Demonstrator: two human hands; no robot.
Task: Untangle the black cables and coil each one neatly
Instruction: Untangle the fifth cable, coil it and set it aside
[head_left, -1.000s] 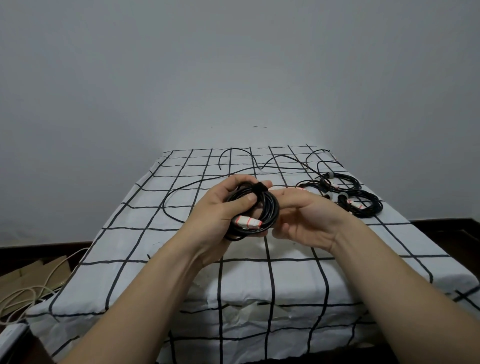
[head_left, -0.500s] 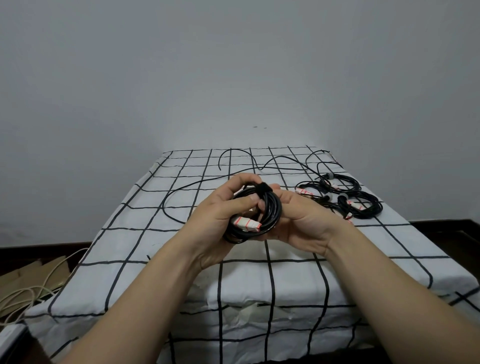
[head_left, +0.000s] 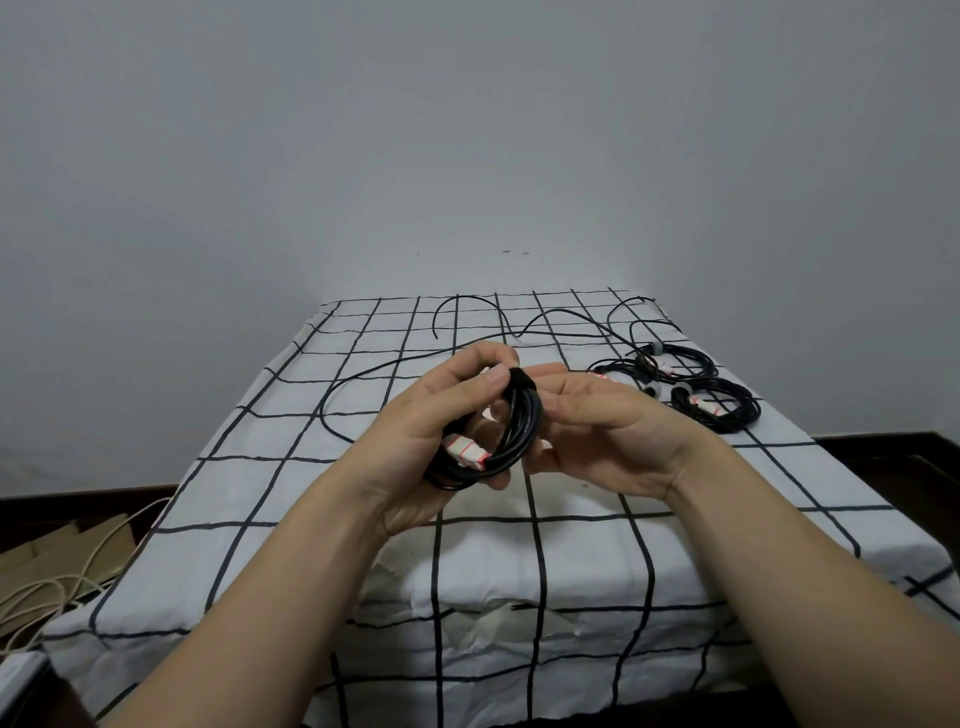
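Two hands, one coil (head_left: 523, 423) above the cloth (head_left: 249, 467): left hand (head_left: 423, 434) wraps it, thumb pressing the strap (head_left: 521, 378); right hand (head_left: 608, 428) curls its fingers round the far side.

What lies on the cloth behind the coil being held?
A loose black cable winds across the checked cloth; a far coil and a near coil lie at the right. The left hand, right hand and held coil cover part of the cable's run.
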